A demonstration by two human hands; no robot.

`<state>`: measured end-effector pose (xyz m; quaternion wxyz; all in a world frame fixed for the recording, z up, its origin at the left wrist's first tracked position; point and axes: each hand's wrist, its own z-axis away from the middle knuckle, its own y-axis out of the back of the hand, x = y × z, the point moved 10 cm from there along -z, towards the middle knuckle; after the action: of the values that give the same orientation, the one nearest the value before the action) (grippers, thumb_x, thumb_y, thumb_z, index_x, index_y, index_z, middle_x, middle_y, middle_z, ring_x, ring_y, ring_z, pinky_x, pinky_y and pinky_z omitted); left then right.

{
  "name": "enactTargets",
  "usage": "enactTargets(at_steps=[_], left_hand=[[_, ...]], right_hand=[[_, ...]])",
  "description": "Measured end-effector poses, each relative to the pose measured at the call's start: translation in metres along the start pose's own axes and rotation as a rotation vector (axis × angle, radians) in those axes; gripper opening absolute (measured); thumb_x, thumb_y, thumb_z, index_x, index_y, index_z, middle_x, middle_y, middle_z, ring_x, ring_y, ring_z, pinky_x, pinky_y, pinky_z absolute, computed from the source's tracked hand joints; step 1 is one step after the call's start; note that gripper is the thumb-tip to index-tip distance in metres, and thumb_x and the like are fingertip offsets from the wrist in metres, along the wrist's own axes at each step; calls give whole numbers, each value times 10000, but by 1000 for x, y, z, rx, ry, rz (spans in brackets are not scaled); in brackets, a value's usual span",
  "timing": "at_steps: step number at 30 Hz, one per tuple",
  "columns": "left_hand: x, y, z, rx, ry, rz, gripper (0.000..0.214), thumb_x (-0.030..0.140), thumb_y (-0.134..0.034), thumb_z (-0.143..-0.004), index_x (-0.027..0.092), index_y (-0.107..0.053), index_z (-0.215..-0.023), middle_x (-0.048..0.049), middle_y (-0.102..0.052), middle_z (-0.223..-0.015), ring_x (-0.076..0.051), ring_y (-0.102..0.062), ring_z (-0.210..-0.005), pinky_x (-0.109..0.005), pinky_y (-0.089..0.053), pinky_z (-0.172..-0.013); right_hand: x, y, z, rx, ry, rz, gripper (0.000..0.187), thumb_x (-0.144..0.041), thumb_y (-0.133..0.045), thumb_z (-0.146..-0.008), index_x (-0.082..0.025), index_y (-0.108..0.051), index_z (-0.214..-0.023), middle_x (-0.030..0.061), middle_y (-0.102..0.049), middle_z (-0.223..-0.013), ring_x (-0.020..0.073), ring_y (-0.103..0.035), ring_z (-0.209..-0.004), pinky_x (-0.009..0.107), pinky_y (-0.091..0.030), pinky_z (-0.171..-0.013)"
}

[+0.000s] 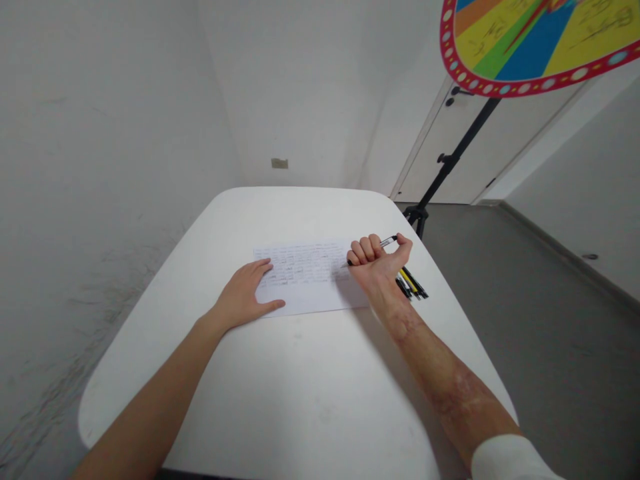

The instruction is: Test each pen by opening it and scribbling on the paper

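A white sheet of paper covered in lines of handwriting lies on the white table. My left hand rests flat on the sheet's left edge, fingers stretched out. My right hand is curled in a fist around a pen, palm turned up, at the sheet's right end. The pen's tip points toward the paper. Several more pens, black and yellow, lie on the table just right of that hand.
A colourful prize wheel on a black tripod stand stands beyond the table's right side. White walls close in on the left and far side. A white door and grey floor lie to the right.
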<state>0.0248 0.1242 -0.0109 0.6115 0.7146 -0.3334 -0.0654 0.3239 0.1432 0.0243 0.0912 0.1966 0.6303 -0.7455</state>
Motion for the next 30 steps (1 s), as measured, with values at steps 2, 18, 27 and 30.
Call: enactTargets(at_steps=[2, 18, 27, 30], left_hand=[[2, 0, 0, 9, -3, 10, 934, 794, -766, -873, 218, -552, -1575, -180, -540, -1691, -404, -523, -1552, -619, -384, -1334], [10, 3, -2, 14, 28, 16, 826, 767, -787, -873, 231, -635, -1482, -158, -616, -1602, -403, -573, -1482, -620, -440, -1286], [-4, 13, 3, -31, -60, 112, 847, 729, -826, -850, 279, -609, -1534, -132, -579, -1663, -392, -535, -1541, -615, -405, -1324], [-12, 15, 4, -61, -52, 133, 901, 732, -827, -839, 292, -577, -1584, -129, -539, -1706, -407, -515, -1564, -630, -400, -1327]], right_hand=[[0, -1, 0, -4, 7, 20, 608, -666, -469, -964, -270, -118, -664, -84, -121, -520, 125, -84, -477, 323, -138, -407], [1, 2, -1, 0, -6, 11, 598, -668, -434, -988, -268, -113, -680, -83, -126, -526, 131, -77, -490, 325, -143, -413], [3, 2, -1, -46, -9, 5, 627, -693, -524, -990, -272, -170, -688, -89, -179, -521, 125, -128, -466, 305, -177, -393], [5, -1, -2, -54, -13, 57, 660, -704, -649, -965, -274, -225, -699, -112, -188, -530, 111, -123, -458, 276, -175, -379]])
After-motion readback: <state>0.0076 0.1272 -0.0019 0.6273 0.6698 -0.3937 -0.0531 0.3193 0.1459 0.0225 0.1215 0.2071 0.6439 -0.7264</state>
